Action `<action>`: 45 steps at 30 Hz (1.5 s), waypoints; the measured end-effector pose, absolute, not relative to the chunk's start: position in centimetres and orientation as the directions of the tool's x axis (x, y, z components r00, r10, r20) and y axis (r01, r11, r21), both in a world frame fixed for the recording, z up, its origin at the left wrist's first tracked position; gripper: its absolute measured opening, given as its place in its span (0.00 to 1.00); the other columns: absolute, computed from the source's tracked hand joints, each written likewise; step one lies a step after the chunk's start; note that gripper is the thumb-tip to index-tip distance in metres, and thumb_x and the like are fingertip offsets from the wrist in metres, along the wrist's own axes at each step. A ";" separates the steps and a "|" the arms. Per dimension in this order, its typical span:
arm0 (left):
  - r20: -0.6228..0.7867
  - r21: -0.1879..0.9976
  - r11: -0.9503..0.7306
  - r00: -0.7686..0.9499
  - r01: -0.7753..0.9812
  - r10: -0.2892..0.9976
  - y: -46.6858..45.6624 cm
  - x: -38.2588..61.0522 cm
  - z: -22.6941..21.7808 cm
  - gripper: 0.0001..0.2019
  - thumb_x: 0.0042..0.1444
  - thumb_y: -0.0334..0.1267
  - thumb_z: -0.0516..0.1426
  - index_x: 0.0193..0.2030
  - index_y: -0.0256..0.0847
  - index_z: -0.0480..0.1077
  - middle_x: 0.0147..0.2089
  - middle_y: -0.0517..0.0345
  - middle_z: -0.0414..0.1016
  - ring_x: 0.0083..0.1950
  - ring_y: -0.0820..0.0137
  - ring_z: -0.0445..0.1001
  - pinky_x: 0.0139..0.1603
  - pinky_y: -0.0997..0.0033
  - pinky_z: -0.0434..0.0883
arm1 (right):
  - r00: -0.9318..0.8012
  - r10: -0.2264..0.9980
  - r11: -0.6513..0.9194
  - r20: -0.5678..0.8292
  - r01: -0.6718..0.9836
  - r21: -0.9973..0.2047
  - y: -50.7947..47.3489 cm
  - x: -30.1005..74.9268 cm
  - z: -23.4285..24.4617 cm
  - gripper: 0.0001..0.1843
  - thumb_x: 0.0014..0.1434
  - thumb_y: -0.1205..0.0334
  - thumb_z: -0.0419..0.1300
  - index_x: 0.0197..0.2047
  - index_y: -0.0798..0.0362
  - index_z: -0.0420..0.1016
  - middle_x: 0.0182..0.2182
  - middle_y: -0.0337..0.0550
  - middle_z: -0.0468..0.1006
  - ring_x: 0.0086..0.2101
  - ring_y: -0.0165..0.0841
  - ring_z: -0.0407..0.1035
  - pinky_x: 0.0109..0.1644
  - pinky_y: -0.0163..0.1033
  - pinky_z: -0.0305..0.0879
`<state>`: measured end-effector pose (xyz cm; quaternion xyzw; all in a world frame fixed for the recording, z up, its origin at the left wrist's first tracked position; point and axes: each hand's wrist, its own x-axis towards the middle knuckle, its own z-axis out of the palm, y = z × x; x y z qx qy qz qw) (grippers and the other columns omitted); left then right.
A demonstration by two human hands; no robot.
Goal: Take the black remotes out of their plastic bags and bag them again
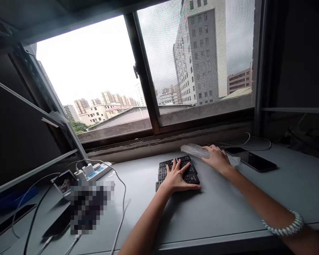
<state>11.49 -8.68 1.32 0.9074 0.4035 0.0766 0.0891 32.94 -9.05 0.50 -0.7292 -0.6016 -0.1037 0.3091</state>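
Note:
Several black remote controls (pixel 162 173) lie side by side on the grey desk. My left hand (pixel 177 177) rests across them with its fingers spread, covering much of their button faces. To the right, my right hand (pixel 218 160) is on a clear plastic bag (pixel 194 150), its thumb and fingers bent around the crumpled film. Part of the bag sticks out on both sides of that hand. What lies beneath the fingers is mostly hidden.
A black phone (pixel 251 159) lies right of the bag, with a white cable (pixel 257 141) behind it. On the left are a power strip (pixel 99 171) with plugs, a small framed photo (pixel 65 184), a cabled dark phone (pixel 57 220) and a blurred-out patch. A window (pixel 155 129) rises behind.

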 end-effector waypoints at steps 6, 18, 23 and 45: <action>0.036 0.168 -0.599 0.603 0.783 0.797 -7.8 11.8 1.1 0.51 0.37 0.74 0.50 0.67 0.56 0.43 0.70 0.51 0.39 0.69 0.46 0.33 0.60 0.32 0.36 | 0.208 0.849 -0.035 0.486 0.939 -0.342 -9.0 32.8 0.1 0.18 0.53 0.67 0.53 0.47 0.49 0.75 0.42 0.46 0.75 0.44 0.39 0.68 0.38 0.38 0.61; 0.032 0.119 -0.312 0.310 0.943 0.950 -4.7 10.1 1.0 0.51 0.38 0.74 0.46 0.67 0.50 0.43 0.70 0.42 0.38 0.68 0.41 0.32 0.58 0.30 0.37 | 0.242 0.724 0.080 0.645 0.900 -0.427 -9.3 32.8 0.5 0.16 0.57 0.65 0.49 0.40 0.47 0.78 0.39 0.44 0.77 0.39 0.38 0.70 0.29 0.37 0.61; 0.047 0.113 -0.149 0.144 0.982 0.988 -3.4 7.4 1.1 0.51 0.39 0.74 0.46 0.67 0.47 0.45 0.69 0.39 0.39 0.68 0.37 0.33 0.56 0.29 0.37 | 0.164 0.716 0.328 0.678 0.779 -0.534 -9.0 31.8 0.8 0.14 0.57 0.59 0.52 0.40 0.47 0.78 0.39 0.44 0.77 0.37 0.37 0.70 0.36 0.39 0.65; 0.198 0.281 -0.126 0.071 0.951 0.978 -3.8 4.4 3.4 0.12 0.46 0.36 0.56 0.39 0.44 0.74 0.49 0.53 0.72 0.53 0.64 0.68 0.50 0.71 0.64 | -0.274 0.839 0.505 0.470 0.713 -0.487 -9.1 30.5 -0.3 0.13 0.58 0.56 0.53 0.37 0.42 0.80 0.36 0.40 0.76 0.37 0.34 0.69 0.40 0.41 0.65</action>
